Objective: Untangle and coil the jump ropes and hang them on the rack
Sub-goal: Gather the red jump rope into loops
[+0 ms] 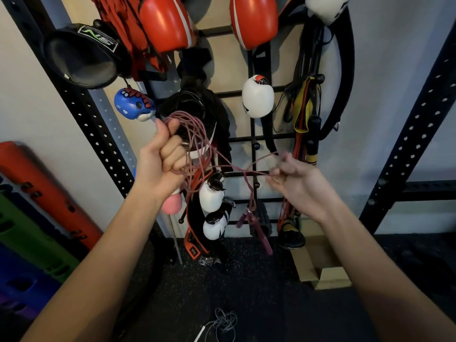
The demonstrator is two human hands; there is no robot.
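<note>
Left hand: you are closing your left hand (164,154) into a fist, thumb up, around the gathered loops of the pink jump rope (197,134), so the coil is not springing apart while you are working on the loose end
Right hand: you are pinching one strand between the thumb and fingertips of your right hand (293,178) and holding it out sideways from the coil, probably to feed the next loop or to tease a crossing free
Handles: the purple-pink handles (251,218) are hanging in the air below the strand between your hands, and their weight is pulling the tail downward
Rack: the black wall rack (251,139) is standing right behind the rope, and a white boxing glove (257,96) is hanging on it among other gear; bare pegs are showing near your right hand
Second rope: a grey jump rope (223,322) is lying in a loose tangle on the floor below you, apart from both hands
Stage: you seem to be partway through coiling the first rope, with hanging not yet done
Risk: strands are crossing between your hands, so pulling hard could be tightening a knot
</note>
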